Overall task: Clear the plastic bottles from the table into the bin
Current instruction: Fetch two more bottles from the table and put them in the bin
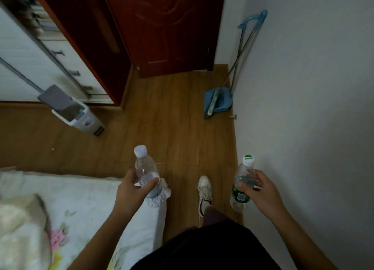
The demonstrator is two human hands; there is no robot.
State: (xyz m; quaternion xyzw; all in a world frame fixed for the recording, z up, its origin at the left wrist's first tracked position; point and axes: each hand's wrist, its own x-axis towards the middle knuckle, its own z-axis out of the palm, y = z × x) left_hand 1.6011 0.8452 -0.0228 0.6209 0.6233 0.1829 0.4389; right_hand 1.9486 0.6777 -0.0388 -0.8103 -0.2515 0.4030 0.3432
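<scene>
Bottles come to two in the head view: a clear bottle (144, 164) with a white cap in the left hand (131, 190) and a green-label bottle (238, 196) in the right hand (263, 192). Each grip is curled round its own bottle, up over the floor (172, 118) beside a bed (81, 199). One bin (89, 122) with its lid up stands on the floor ahead to the left, well apart from both hands, so I think the picking up is done and the walk and the drop are left; no counter shows, so I cannot tell if more bottles wait.
</scene>
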